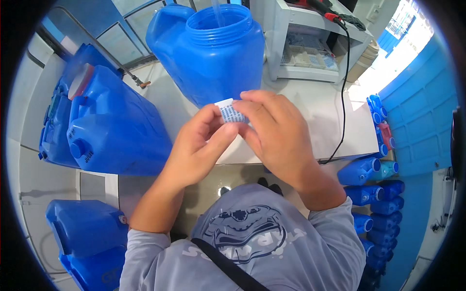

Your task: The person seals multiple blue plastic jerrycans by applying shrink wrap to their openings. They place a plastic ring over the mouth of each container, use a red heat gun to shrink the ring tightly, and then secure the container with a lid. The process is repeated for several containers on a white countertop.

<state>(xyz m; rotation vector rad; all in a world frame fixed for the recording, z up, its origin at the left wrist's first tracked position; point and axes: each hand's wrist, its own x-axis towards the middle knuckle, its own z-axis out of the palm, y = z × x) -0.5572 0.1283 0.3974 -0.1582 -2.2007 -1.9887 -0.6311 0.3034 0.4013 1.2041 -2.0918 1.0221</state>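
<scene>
A small white label or film piece (232, 112) with blue print is held at its edges by both hands, above the counter's front part. My left hand (198, 145) has its thumb and index finger on its left and lower side. My right hand (278, 132) pinches its right side with the thumb and fingertips. Just beyond the hands stands a large blue plastic jug (222, 62) with a wide threaded mouth and no cap on. A stream of water (217, 12) falls into its mouth. Its lower front is partly hidden by my fingers.
Blue jerrycans (116, 120) stand on the white counter (309, 134) at left; more blue jerrycans (85, 225) sit lower down. A white cabinet (271, 69) carries a black-and-red corded tool (327, 12), its black cord (344, 109) crossing the counter. Several containers (360, 171) line the right wall.
</scene>
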